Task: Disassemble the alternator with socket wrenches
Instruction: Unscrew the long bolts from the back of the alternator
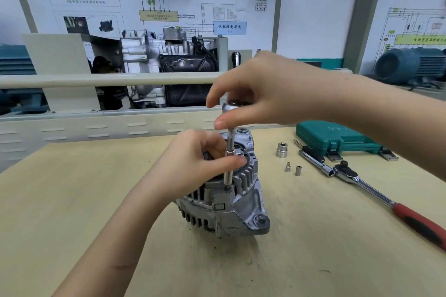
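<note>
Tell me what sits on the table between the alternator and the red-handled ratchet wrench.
In the head view, three loose sockets stand there: one large socket and two small sockets, between the alternator and the ratchet wrench.

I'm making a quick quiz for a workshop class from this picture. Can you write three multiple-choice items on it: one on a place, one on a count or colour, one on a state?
1. Where does the red-handled ratchet wrench lie?
A. on the table, right of the alternator
B. on top of the tool case
C. in the left hand

2. How many loose sockets stand on the table between the alternator and that wrench?
A. one
B. three
C. five

3. What is the right hand doing?
A. resting flat on the table
B. holding the top of an upright socket driver
C. closing the tool case

Answers: 1 A, it lies on the table in front of the green tool case. 2 B, one large socket and two small sockets stand there. 3 B, its fingers pinch the head of the socket driver, which stands on the alternator while the left hand steadies the shaft.
</note>
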Demonstrator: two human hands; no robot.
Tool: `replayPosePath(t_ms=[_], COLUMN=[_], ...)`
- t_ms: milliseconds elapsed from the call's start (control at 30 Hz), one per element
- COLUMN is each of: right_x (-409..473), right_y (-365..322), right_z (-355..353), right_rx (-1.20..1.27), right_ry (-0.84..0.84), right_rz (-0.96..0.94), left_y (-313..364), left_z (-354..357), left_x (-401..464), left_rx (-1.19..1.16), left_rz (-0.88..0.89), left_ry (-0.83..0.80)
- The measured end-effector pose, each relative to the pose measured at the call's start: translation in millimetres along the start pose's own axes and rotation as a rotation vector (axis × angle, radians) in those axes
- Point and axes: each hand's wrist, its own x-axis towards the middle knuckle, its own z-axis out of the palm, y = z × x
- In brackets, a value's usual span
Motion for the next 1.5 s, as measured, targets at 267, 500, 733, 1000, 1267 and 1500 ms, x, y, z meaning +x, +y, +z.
replayPosePath(t_ms=[267, 500, 733, 1000, 1267, 1500], right_x=[0.0, -0.4, 0.0, 0.1, -3.4, -9.1], right_y=[1.3, 0.5, 1.5, 5.0, 4.4, 14.4], right_z=[0.7, -1.2, 1.2, 0.2, 0.6, -14.4], right_rx=[0.105, 0.025, 0.052, 0.069, 0.002, 0.024], right_ry=[-0.024, -0.006, 0.004, 0.002, 0.003, -0.172], right_rz=[-0.052, -0.02, -0.042, -0.041, 0.031, 0.092], left_y=[0.0, 2.5, 3.4, 1.6, 1.6, -2.2], left_z=[-9.8, -2.3, -9.9, -5.5, -4.1, -5.3], left_x=[-1.4, -1.2, -1.0, -2.1, -2.0, 1.2], left_rx=[-0.09, 0.015, -0.064, 0.003, -0.004, -0.074], left_rz=[0.013, 0.022, 0.008, 0.037, 0.044, 0.053], left_ry=[-0.129, -0.032, -0.133, -0.011, 0.006, -0.015])
